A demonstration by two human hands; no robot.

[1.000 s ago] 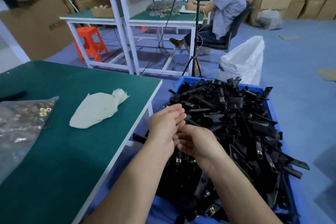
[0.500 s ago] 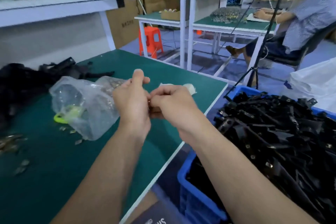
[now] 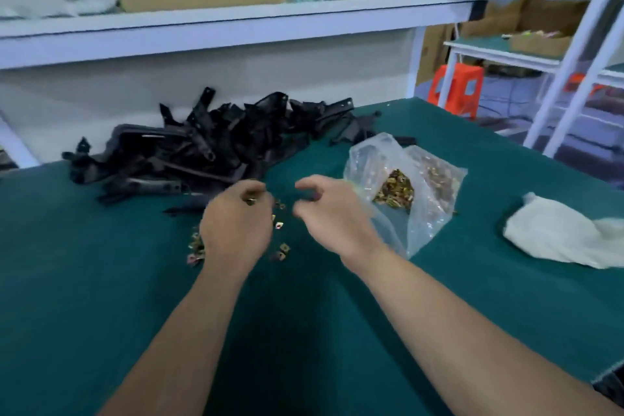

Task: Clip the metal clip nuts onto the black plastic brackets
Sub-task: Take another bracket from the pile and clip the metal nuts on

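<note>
A left hand (image 3: 236, 230) pinches a clip nut (image 3: 250, 202); the right hand (image 3: 332, 213) curls (grip too blurred to tell), black brackets (image 3: 202, 145) beyond the fingertips.

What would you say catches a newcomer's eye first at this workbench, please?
Probably the heap of black plastic brackets at the back of the green table. In front, the left hand appears to pinch a clip nut above loose clip nuts, while a clear plastic bag of more lies just right of the right hand.
</note>
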